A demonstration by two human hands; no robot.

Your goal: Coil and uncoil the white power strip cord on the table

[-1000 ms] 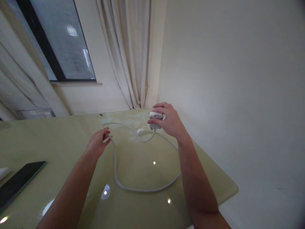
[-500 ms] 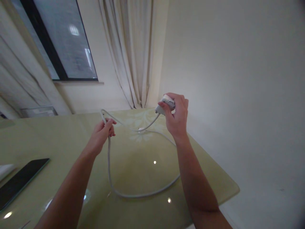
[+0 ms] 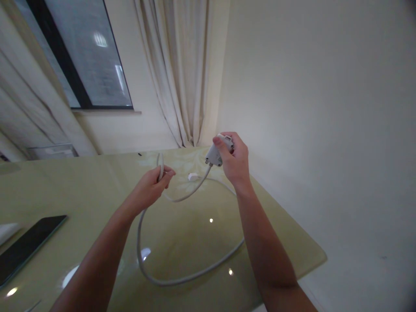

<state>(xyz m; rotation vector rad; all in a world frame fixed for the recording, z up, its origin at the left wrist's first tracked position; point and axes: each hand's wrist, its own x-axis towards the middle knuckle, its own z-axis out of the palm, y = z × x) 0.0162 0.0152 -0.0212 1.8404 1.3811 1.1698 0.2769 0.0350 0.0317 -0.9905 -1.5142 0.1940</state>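
My right hand (image 3: 236,159) is closed around a small white power strip (image 3: 214,156), holding it tilted above the far part of the table. A white cable (image 3: 188,196) hangs from its lower end and sags toward my left hand (image 3: 154,186). There the thumb and fingers are closed on the cable, which bends in a short loop above them. From my left hand the cable runs down in a wide curve over the table and passes behind my right forearm. The white plug (image 3: 193,177) at its other end lies on the table between my hands.
The glossy yellow-green table (image 3: 279,242) ends at a rounded corner on the right, near the wall (image 3: 318,130). A dark flat tablet-like device (image 3: 32,245) lies at the left beside a white object (image 3: 7,232). Curtains (image 3: 177,65) hang beyond the far edge.
My left hand has moved right, toward my right hand, with the cable bent over it. The power strip has turned and shifted slightly left and down. The cable's lower curve has swung left.
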